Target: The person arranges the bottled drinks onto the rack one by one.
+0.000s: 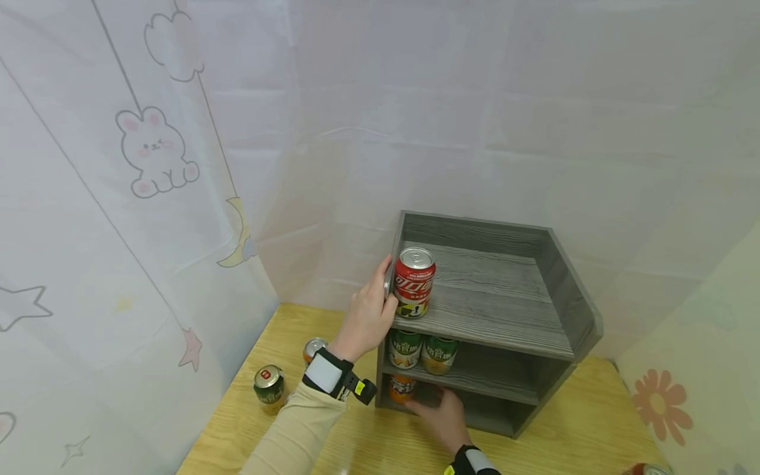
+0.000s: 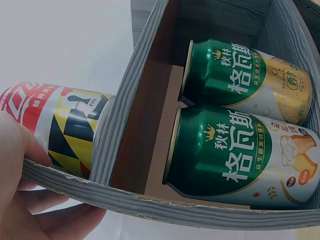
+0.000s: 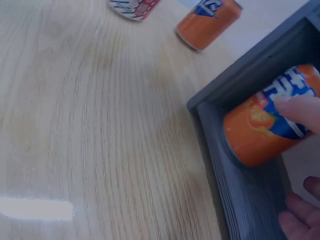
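The left hand [image 1: 369,310] curls round a red aluminium cola can [image 1: 414,282] on the grey wooden shelf unit [image 1: 505,310]. The right hand [image 1: 442,414] touches an orange aluminium soda can [image 3: 270,125] with one finger; whether it grasps is unclear. Thin, smooth walls likely dent and slip: hold mid-body.

Left hand [image 1: 369,311] raised with fingers curled; right hand [image 1: 441,414] low, reaching forward.

Red cans: one on shelf top [image 1: 414,282]. Green cans: two inside [image 2: 240,82] [image 2: 235,155], one on table [image 1: 269,386]. Orange cans: two [image 3: 265,125] [image 3: 207,20].

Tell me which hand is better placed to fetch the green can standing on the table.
Left. The left hand, by the red can, is on the green can's side; the right hand is at the orange can.
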Action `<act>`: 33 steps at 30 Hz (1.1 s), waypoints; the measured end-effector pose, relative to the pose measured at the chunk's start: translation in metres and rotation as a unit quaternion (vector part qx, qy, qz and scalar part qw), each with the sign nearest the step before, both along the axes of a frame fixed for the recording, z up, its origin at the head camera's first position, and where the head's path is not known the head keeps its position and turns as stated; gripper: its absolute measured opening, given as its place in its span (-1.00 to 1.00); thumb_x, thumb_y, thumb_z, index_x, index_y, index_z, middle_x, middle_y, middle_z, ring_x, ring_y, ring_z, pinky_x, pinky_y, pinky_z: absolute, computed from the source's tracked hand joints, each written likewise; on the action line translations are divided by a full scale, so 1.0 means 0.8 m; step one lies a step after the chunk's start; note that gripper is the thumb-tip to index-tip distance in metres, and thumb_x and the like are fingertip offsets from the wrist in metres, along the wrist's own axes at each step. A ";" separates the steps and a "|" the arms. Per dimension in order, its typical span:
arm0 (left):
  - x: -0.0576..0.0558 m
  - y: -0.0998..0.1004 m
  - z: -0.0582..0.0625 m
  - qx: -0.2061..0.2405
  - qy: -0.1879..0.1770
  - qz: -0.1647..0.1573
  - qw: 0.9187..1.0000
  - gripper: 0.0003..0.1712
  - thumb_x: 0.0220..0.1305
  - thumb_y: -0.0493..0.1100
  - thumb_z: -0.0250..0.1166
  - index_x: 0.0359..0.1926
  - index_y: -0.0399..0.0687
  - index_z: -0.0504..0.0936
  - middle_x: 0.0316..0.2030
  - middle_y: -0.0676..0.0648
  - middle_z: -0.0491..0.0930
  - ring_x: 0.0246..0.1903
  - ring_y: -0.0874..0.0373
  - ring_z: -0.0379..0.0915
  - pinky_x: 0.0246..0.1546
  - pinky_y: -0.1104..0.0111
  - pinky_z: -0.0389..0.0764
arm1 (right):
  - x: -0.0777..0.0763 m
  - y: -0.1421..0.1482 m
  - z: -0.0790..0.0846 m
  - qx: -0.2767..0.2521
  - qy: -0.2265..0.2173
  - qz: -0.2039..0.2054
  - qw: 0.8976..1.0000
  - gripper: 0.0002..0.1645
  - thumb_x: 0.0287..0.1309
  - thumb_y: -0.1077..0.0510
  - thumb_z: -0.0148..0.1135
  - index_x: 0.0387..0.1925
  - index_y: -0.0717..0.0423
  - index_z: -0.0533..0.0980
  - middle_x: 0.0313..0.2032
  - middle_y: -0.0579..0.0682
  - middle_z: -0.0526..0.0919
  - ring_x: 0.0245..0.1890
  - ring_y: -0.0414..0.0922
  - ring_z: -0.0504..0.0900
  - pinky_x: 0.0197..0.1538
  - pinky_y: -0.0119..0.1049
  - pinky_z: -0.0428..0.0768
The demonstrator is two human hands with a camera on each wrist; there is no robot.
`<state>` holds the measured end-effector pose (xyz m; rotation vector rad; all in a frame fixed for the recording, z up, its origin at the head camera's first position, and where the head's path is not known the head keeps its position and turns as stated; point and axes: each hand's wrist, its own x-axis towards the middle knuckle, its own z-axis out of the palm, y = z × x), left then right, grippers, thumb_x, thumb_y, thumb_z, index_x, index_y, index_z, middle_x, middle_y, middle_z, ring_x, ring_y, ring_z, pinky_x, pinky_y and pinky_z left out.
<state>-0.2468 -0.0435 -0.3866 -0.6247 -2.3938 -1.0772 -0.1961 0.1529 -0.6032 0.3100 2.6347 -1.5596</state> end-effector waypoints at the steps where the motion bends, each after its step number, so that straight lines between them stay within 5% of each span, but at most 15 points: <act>1: 0.000 0.000 0.000 -0.001 0.002 0.000 1.000 -0.22 0.42 -0.26 0.04 0.60 -0.15 0.04 0.37 -0.27 0.40 -0.31 0.00 0.58 -0.27 0.12 0.59 | 0.002 0.003 0.000 -0.003 0.000 0.000 1.000 0.21 -0.04 -0.23 0.59 0.30 0.61 0.29 0.23 0.57 0.38 0.18 0.47 0.42 0.07 0.23 0.53; 5: 0.001 -0.001 0.000 -0.004 0.002 0.001 1.000 -0.23 0.42 -0.26 0.05 0.59 -0.18 0.05 0.35 -0.28 0.42 -0.45 0.04 0.50 -0.34 0.17 0.55 | 0.015 0.020 -0.003 -0.016 0.000 -0.001 1.000 0.21 -0.03 -0.18 0.59 0.37 0.52 0.24 0.30 0.54 0.32 0.24 0.48 0.36 0.12 0.23 0.50; 16: -0.001 -0.003 0.001 -0.003 0.011 0.007 1.000 -0.21 0.39 -0.26 0.05 0.59 -0.17 0.05 0.33 -0.29 0.44 -0.38 0.02 0.52 -0.31 0.15 0.56 | 0.067 0.073 0.014 -0.056 0.019 0.009 0.998 0.12 0.09 0.02 0.54 0.44 0.48 0.12 0.39 0.56 0.14 0.30 0.57 0.20 0.20 0.30 0.41; 26: -0.001 -0.004 0.003 -0.005 0.012 0.008 1.000 -0.21 0.40 -0.25 0.05 0.59 -0.17 0.05 0.36 -0.28 0.40 -0.43 0.05 0.49 -0.31 0.16 0.55 | 0.099 0.143 0.043 -0.112 -0.015 -0.054 0.992 0.14 0.16 0.03 0.48 0.50 0.45 0.03 0.44 0.54 0.02 0.36 0.52 0.13 0.31 0.35 0.22; 33: -0.002 -0.004 0.001 0.001 0.007 0.008 1.000 -0.21 0.40 -0.26 0.05 0.59 -0.18 0.04 0.35 -0.28 0.42 -0.49 0.09 0.46 -0.32 0.18 0.55 | 0.113 0.218 0.045 -0.145 -0.054 -0.122 0.980 0.41 0.10 -0.16 0.52 0.57 0.37 -0.19 0.54 0.41 -0.24 0.44 0.49 -0.06 0.32 0.37 0.13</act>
